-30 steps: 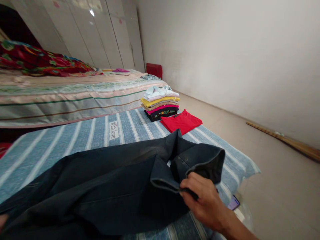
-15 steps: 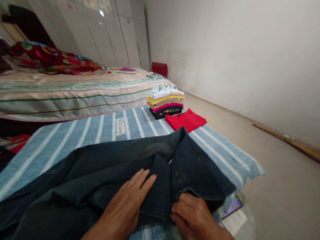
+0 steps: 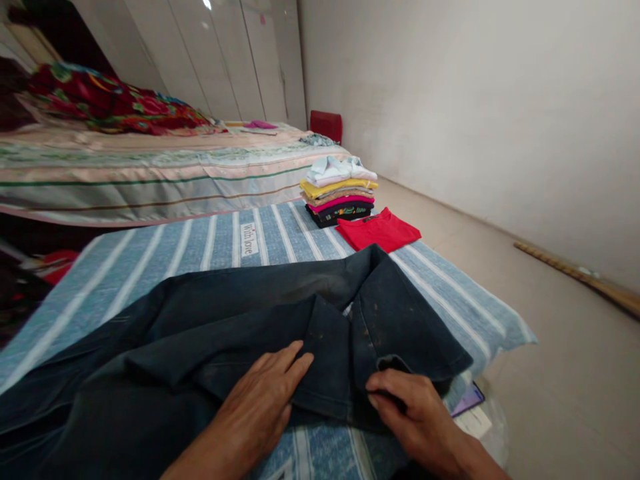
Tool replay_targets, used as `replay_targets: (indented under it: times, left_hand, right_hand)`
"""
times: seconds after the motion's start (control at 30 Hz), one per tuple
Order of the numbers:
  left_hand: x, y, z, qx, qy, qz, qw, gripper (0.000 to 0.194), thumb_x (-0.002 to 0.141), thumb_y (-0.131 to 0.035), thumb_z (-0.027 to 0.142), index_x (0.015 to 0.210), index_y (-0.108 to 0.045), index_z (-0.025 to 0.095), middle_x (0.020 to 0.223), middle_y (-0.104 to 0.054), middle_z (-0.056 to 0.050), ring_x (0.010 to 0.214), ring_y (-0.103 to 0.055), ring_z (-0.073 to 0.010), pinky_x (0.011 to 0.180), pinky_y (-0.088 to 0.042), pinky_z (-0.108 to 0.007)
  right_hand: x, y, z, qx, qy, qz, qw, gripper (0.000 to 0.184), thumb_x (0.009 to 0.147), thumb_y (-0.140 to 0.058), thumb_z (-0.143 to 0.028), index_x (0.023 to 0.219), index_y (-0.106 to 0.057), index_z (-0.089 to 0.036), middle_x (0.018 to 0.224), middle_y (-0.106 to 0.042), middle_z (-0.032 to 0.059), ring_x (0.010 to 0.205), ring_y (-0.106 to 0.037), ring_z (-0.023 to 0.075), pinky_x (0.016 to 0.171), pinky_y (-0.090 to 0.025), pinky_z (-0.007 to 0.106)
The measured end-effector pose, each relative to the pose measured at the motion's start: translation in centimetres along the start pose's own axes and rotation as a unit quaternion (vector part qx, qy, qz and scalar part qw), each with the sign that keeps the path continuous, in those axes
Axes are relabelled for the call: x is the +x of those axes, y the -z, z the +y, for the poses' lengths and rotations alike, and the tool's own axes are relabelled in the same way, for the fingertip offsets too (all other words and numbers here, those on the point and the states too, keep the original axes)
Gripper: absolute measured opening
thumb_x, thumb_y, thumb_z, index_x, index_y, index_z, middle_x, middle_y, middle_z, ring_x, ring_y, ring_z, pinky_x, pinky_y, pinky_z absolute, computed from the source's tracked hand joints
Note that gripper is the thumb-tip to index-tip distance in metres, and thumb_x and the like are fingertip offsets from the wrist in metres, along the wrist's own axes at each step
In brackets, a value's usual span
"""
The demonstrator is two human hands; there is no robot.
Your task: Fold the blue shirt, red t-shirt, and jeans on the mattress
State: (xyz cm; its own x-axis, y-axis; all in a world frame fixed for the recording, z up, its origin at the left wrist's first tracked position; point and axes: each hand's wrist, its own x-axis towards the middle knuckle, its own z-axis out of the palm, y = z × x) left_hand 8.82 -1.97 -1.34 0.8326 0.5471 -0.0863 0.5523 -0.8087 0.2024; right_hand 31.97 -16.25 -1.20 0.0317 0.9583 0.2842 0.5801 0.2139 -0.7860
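A dark blue denim garment (image 3: pixel 280 287) lies across the near part of the striped blue bedding, partly folded and creased. From here I cannot tell what kind of garment it is. My left hand (image 3: pixel 267 393) rests on its cloth with fingers stretched out and pressed flat. At the garment's right end, my right hand (image 3: pixel 413 407) pinches an edge between thumb and fingers. A small opening in the cloth shows just above those fingers. Pale stains mark the denim near the right-hand seam.
Past the garment lie a folded red shirt (image 3: pixel 379 230) and a stack of folded clothes (image 3: pixel 340 190). A larger bed (image 3: pixel 200 173) with a red floral blanket (image 3: pixel 130 107) stands behind. Papers (image 3: pixel 473 421) lie by the right edge; a wooden strip (image 3: pixel 575 275) lies along the wall.
My right hand has shifted right and slightly up with the garment's edge, and the cloth there has changed its folds. My left hand stays flat. The view has tilted slightly.
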Motion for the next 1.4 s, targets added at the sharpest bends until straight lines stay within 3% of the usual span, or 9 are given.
replay_targets:
  times: [0.23, 0.4, 0.53, 0.6, 0.7, 0.83, 1.03, 1.23, 1.4]
  left_hand:
    - [0.1, 0.5, 0.7, 0.003, -0.002, 0.002, 1.0, 0.063, 0.07, -0.044, 0.007, 0.13, -0.048, 0.024, 0.144, -0.038, -0.008, 0.13, -0.039, -0.0223, 0.107, -0.031, -0.044]
    - [0.0, 1.4, 1.3, -0.028, -0.005, -0.028, 0.999, 0.07, 0.064, -0.042, 0.001, 0.131, -0.045, 0.022, 0.147, -0.033, -0.009, 0.131, -0.036, -0.0235, 0.106, -0.034, -0.045]
    - [0.1, 1.2, 1.3, -0.044, -0.023, -0.002, 0.999, 0.074, 0.06, -0.041, -0.002, 0.129, -0.046, 0.022, 0.148, -0.031, -0.008, 0.131, -0.037, -0.023, 0.105, -0.036, -0.043]
    - [0.1, 0.6, 0.9, -0.045, -0.036, 0.02, 0.998, 0.075, 0.06, -0.04, -0.003, 0.13, -0.045, 0.023, 0.148, -0.031, -0.007, 0.13, -0.037, -0.0224, 0.105, -0.036, -0.044]
    - [-0.1, -0.1, 0.4, -0.045, -0.064, 0.046, 0.996, 0.072, 0.064, -0.04, -0.002, 0.131, -0.042, 0.023, 0.147, -0.032, -0.007, 0.13, -0.038, -0.0218, 0.105, -0.036, -0.044]
    - [0.0, 0.2, 0.3, -0.046, -0.091, 0.074, 0.992, 0.063, 0.069, -0.039, 0.002, 0.129, -0.045, 0.021, 0.144, -0.039, -0.007, 0.127, -0.042, -0.0203, 0.103, -0.038, -0.041]
    - [0.2, 1.1, 1.0, -0.028, -0.082, 0.105, 0.991, 0.048, 0.076, -0.038, 0.008, 0.12, -0.054, 0.019, 0.135, -0.049, -0.009, 0.121, -0.049, -0.0195, 0.1, -0.043, -0.038]
    - [0.3, 0.8, 1.0, -0.021, -0.073, 0.125, 0.989, 0.042, 0.078, -0.039, 0.011, 0.115, -0.059, 0.018, 0.129, -0.056, -0.009, 0.117, -0.054, -0.0191, 0.099, -0.044, -0.036]
    - [0.4, 0.6, 0.8, -0.018, -0.079, 0.136, 0.987, 0.039, 0.08, -0.04, 0.015, 0.114, -0.06, 0.017, 0.128, -0.057, -0.009, 0.115, -0.055, -0.0199, 0.098, -0.045, -0.035]
  right_hand:
    - [-0.4, 1.4, -0.8, 0.037, -0.103, -0.021, 0.994, 0.031, 0.085, -0.053, -0.028, 0.115, -0.057, -0.021, 0.064, -0.055, -0.0038, 0.056, -0.051, 0.0092, 0.052, -0.039, 0.018]
    - [-1.0, 3.5, -0.7, 0.087, -0.194, -0.009, 0.977, 0.041, 0.086, -0.051, -0.041, 0.119, -0.055, -0.017, 0.06, -0.057, -0.0025, 0.053, -0.054, 0.0115, 0.051, -0.043, 0.021]
    - [-1.7, 5.4, 0.6, 0.035, -0.246, 0.079, 0.965, 0.043, 0.083, -0.052, -0.051, 0.105, -0.062, -0.016, 0.062, -0.06, 0.0003, 0.053, -0.057, 0.0142, 0.05, -0.046, 0.024]
    - [-2.0, 6.5, 1.6, -0.065, -0.251, 0.158, 0.953, 0.042, 0.08, -0.053, -0.054, 0.096, -0.065, -0.017, 0.067, -0.063, 0.0023, 0.057, -0.059, 0.0161, 0.054, -0.047, 0.026]
    - [-2.3, 7.8, 3.3, -0.236, -0.258, 0.24, 0.906, 0.046, 0.078, -0.05, -0.06, 0.092, -0.065, -0.019, 0.079, -0.066, 0.0047, 0.063, -0.06, 0.019, 0.059, -0.046, 0.031]
    - [-2.6, 7.9, 4.9, -0.34, -0.264, 0.171, 0.886, 0.05, 0.079, -0.047, -0.063, 0.096, -0.064, -0.019, 0.092, -0.065, 0.0055, 0.072, -0.06, 0.0213, 0.062, -0.045, 0.033]
    - [-2.6, 5.8, 6.4, -0.425, -0.247, 0.069, 0.868, 0.037, 0.087, -0.048, -0.046, 0.098, -0.065, -0.015, 0.103, -0.061, 0.0102, 0.094, -0.056, 0.0245, 0.077, -0.044, 0.033]
    - [-2.1, 5.4, 6.4, -0.445, -0.22, 0.018, 0.868, 0.026, 0.088, -0.046, -0.029, 0.085, -0.068, -0.017, 0.095, -0.062, 0.0096, 0.091, -0.055, 0.0232, 0.078, -0.04, 0.032]
    - [-1.5, 5.7, 5.6, -0.418, -0.228, 0.032, 0.879, 0.028, 0.088, -0.042, -0.023, 0.072, -0.065, -0.019, 0.081, -0.062, 0.005, 0.081, -0.056, 0.019, 0.069, -0.037, 0.028]
